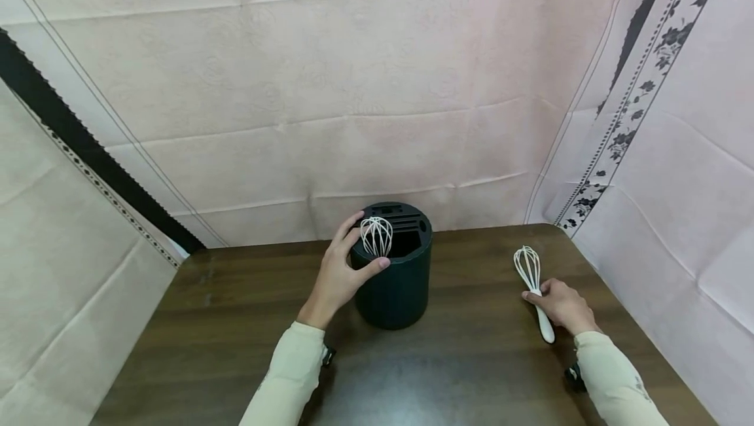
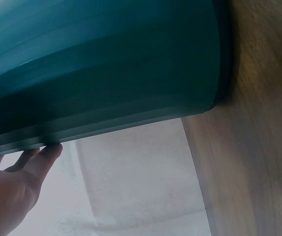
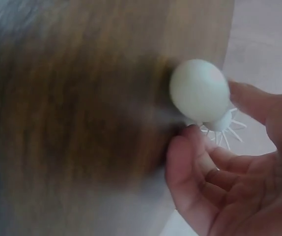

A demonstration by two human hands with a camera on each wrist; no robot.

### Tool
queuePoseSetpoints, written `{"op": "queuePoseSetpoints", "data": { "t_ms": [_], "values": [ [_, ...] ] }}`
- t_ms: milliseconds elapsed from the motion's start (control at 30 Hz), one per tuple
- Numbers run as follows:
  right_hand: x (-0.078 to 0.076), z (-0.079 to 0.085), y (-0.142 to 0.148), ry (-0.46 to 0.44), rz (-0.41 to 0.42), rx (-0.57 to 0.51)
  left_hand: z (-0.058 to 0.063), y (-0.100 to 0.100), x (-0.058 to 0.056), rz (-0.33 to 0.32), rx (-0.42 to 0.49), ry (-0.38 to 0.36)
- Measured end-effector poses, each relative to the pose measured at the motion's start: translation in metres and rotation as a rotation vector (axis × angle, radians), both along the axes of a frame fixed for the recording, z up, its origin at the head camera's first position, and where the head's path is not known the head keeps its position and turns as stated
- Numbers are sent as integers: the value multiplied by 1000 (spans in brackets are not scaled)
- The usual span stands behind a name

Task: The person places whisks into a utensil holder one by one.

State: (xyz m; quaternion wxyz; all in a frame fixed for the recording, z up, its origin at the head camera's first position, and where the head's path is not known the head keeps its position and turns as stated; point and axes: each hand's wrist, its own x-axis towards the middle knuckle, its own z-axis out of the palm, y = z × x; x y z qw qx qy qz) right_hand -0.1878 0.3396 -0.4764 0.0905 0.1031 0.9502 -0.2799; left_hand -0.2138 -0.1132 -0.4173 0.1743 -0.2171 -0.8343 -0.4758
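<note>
A dark green cylindrical utensil holder [image 1: 393, 292] with a slotted top stands at the back of the table. My left hand [image 1: 341, 272] grips it near the rim, thumb at the front and fingers along the left side; in the left wrist view, fingertips [image 2: 52, 150] meet its wall. Out of the holder's left part rises the wire head of one whisk [image 1: 376, 237]. At the right, my right hand [image 1: 565, 306] pinches a second white whisk [image 1: 544, 324] near the top of its handle, wires pointing away. Its rounded handle end [image 3: 200, 91] faces the right wrist camera.
The brown wooden table [image 1: 235, 328] reaches back to a pale cloth wall [image 1: 353, 86]. More cloth hangs at both sides, with a floral border [image 1: 624, 131] on the right. The table's right edge runs close by the right hand.
</note>
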Motion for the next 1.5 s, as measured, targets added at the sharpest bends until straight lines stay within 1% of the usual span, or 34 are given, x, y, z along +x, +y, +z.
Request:
{"op": "queuePoseSetpoints", "data": {
  "t_ms": [133, 367, 500, 633, 867, 1033, 1200, 1267, 1400, 1500],
  "values": [
    [-4, -3, 1, 12, -17, 20, -1, 0, 0, 1, 7, -1],
    [-4, -2, -1, 23, -27, -15, -1, 0, -1, 1, 4, -4],
    [-2, 3, -6, 75, -10, -16, -2, 0, -1, -1, 5, 3],
    [-1, 10, -14, 170, 17, 1, -2, 0, -1, 0, 7, 6],
    [7, 28, -34, 309, 32, -46, -2, 1, -1, 1, 4, 11],
    [15, 48, -52, 412, 49, -79, -3, 1, 0, 10, 7, 7],
    [23, 68, -73, 493, 56, -162, -6, 1, 2, 13, 11, -3],
    [25, 75, -81, 525, 60, -194, -6, 1, 2, 12, 15, -3],
    [24, 87, -97, 602, 66, -215, -5, 1, 1, 10, 21, -3],
    [22, 94, -108, 640, 61, -235, -5, 2, 0, 9, 20, -4]
  ]
}}
